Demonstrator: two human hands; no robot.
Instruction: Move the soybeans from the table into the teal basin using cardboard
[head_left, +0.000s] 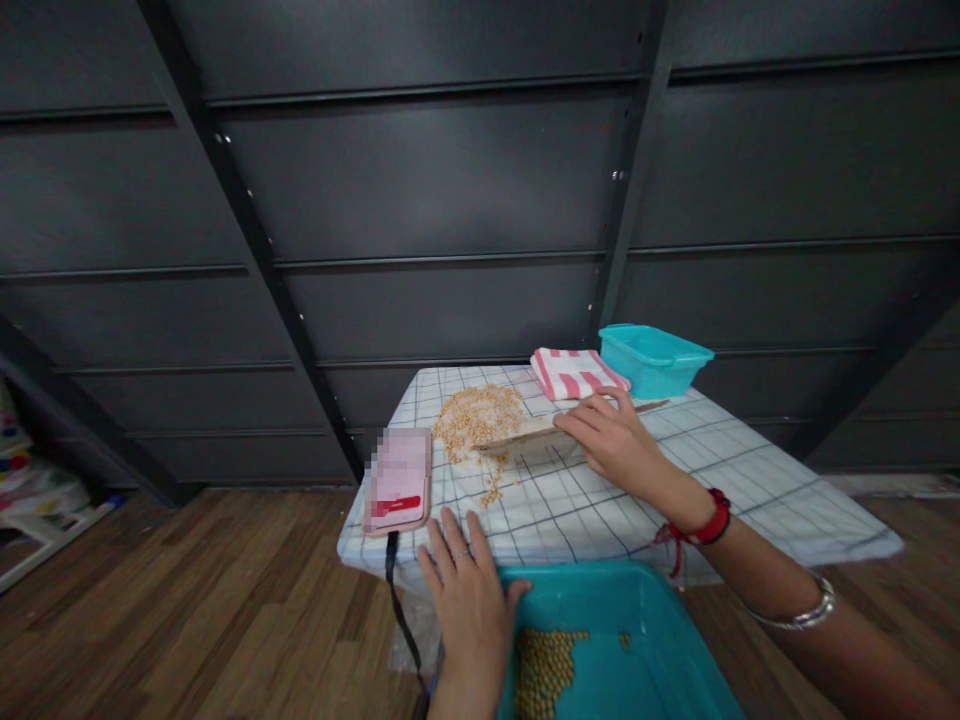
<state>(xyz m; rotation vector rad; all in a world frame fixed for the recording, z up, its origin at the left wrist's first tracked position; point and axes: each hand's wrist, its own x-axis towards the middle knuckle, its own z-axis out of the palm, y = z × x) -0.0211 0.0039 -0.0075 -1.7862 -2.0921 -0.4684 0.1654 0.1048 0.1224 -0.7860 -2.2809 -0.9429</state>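
Observation:
A pile of yellow-tan grains (480, 415) lies on the small table with a white checked cloth (750, 490). My right hand (611, 437) is closed on a flat brown scraper board (525, 437) whose edge rests against the grain pile. At the table's near edge my left hand (469, 590) lies with fingers stretched out, its thumb on the rim of a large teal tub (645, 600) held below the table edge. Some grains (544, 665) lie inside that tub.
A pink phone (399, 480) with a black cable (401, 610) lies at the table's left near corner. A red-and-white striped cloth (574, 373) and a small teal container (654, 360) sit at the far side. Dark panelled wall behind; wooden floor around.

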